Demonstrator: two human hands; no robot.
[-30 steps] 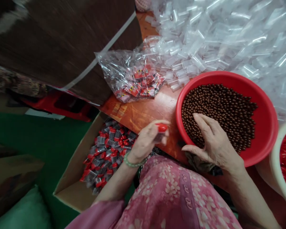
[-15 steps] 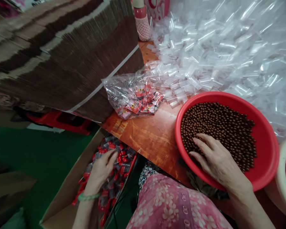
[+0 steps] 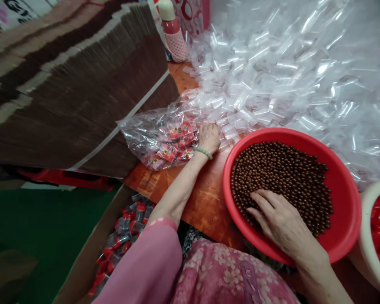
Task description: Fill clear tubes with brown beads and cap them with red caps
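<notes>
My right hand rests in a red basin, its fingertips among small shiny brown balls. Its thumb and fingers are apart, and no held thing shows. Across the tabletop, my left hand, with a green bead bracelet at the wrist, reaches to the near edge of a heap of clear plastic tubes. The back of that hand faces me and hides most of its fingers, so a grip cannot be made out. Right beside it lies a clear bag with red printed packets.
Bundled brown cardboard stands at left on the orange tabletop. A bottle in a pink knitted holder is behind it. Below the edge, a carton holds red-capped tubes. A cream bucket with red pieces stands at right.
My left hand has moved from the carton of red-capped tubes up to the clear tubes on the table. My right hand stays in the basin. The view has shifted slightly.
</notes>
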